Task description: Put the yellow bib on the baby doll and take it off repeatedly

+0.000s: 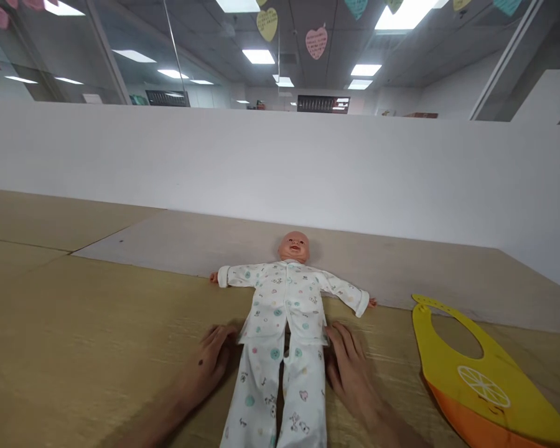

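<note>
A baby doll (294, 246) lies on its back, head away from me, arms spread to the sides. It wears a white patterned shirt (287, 298) and matching trousers (303, 398); the feet are out of frame. At the shirt's lower left corner is my left hand (210, 361), its fingers bent in against the hem, tips partly hidden. Mirroring it, my right hand (352, 367) has its fingers bent onto the hem's right corner. Both hem corners are drawn outward towards my hands. The front of the shirt lies closed, parting slightly near the bottom.
A yellow and orange bib (471, 373) with a citrus-slice print lies to the right. The doll rests on a wood-toned surface (98, 323), with a paler strip (177, 239) behind it. A low white wall (261, 162) topped with glass panes stands beyond.
</note>
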`<state>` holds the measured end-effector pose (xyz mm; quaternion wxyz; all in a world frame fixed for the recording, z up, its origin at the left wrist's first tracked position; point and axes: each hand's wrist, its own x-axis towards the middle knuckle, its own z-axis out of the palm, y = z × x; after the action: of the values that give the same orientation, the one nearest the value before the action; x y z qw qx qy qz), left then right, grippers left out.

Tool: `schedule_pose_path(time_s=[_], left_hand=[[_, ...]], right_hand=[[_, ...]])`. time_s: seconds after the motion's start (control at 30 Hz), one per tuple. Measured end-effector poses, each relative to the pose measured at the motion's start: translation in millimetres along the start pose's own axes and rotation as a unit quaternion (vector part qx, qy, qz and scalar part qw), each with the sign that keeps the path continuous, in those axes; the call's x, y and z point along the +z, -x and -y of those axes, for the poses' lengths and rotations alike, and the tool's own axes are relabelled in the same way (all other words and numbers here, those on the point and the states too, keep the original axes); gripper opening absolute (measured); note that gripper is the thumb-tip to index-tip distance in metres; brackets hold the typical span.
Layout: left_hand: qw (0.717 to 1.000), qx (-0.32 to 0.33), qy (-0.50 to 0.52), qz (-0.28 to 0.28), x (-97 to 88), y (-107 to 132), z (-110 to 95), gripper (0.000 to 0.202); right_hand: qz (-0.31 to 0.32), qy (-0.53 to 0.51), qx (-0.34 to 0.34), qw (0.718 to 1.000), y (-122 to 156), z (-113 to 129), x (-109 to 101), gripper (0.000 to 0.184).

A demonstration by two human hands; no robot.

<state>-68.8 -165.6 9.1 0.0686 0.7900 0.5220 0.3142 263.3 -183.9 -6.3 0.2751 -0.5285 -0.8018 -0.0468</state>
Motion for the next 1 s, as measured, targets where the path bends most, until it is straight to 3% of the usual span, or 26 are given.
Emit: schedule_pose_path(time_s=[0.2,0.43,0.67,0.83,1.0], left_hand=[[0.999,0.004,0.014,-0.029,9.6,-4,13,0.024],[0.993,-0.047,-0.002,-0.111,26.5,-54,48,0.030],[0.960,-0.071,-0.180,-0.201,22.2,-95,70,0.035],[0.948,-0.079,-0.246,-0.185,18.3,-106,88,0.038],[0.956,-0.081,-0.239,-0.152,24.6,-108,105,0.038]], right_hand=[[-0.003,0.007,0.007,1.000,-6,-6,4,0.061],[-0.028,0.033,0.044,0.998,-14,-21,8,0.049],[-0.035,-0.029,0.079,0.996,-18,-39,9,0.042],[-0.051,-0.078,0.059,0.994,-13,-34,6,0.044],[-0.039,-0.130,0.047,0.990,-10,-31,-23,0.043]])
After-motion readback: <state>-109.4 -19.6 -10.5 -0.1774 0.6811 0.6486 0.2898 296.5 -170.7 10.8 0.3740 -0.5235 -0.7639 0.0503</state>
